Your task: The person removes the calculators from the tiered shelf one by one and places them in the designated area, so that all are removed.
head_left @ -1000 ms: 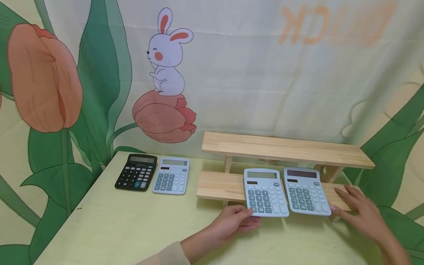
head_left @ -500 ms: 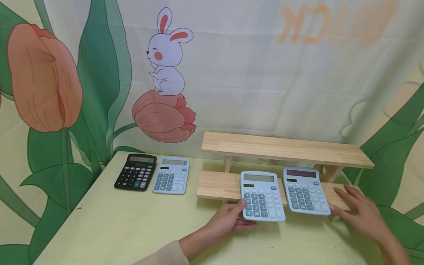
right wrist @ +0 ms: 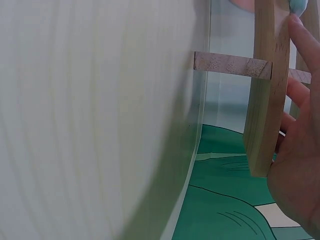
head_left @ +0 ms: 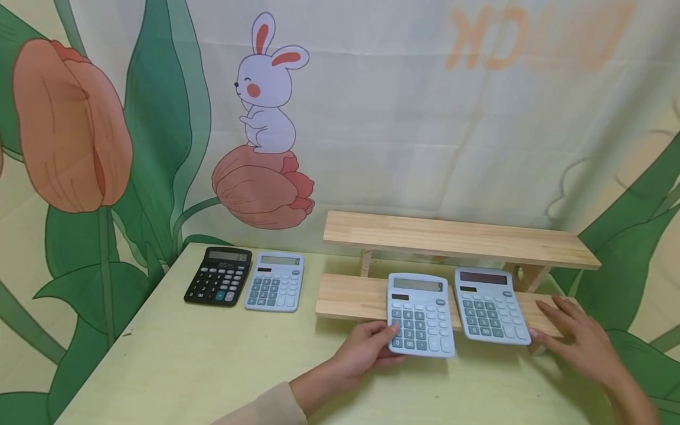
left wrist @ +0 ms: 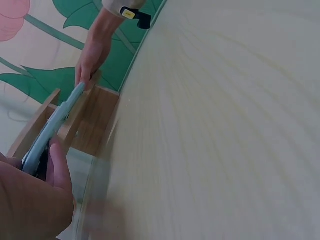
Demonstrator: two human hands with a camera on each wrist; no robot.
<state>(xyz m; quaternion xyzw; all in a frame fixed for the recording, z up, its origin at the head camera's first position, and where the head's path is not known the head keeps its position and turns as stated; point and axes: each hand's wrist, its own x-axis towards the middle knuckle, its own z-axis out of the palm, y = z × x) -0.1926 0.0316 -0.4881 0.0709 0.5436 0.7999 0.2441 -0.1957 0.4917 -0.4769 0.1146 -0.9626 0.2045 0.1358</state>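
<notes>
My left hand [head_left: 363, 351] grips a light blue calculator [head_left: 422, 310] by its lower left edge, thumb over the keys and fingers underneath. That calculator overhangs the front of the lower shelf board [head_left: 350, 297], its display reading 9. Another light blue calculator [head_left: 491, 307] lies beside it on the right, also overhanging the board, its display dark. My right hand [head_left: 581, 342] rests on the board's right end, fingers spread, with the thumb at that calculator's lower right corner. In the right wrist view the right hand [right wrist: 300, 155] lies along the wooden board [right wrist: 267, 100].
A wooden upper shelf [head_left: 457, 236] stands behind and above the lower board. At the table's back left lie a black calculator [head_left: 219, 277] and a light blue calculator [head_left: 274, 283], side by side. A printed curtain [head_left: 393, 118] hangs behind the pale yellow table [head_left: 212, 366].
The calculator in my left hand has shifted slightly left and towards me. My left thumb has moved up from its bottom edge onto the keys. The right hand has stayed in place.
</notes>
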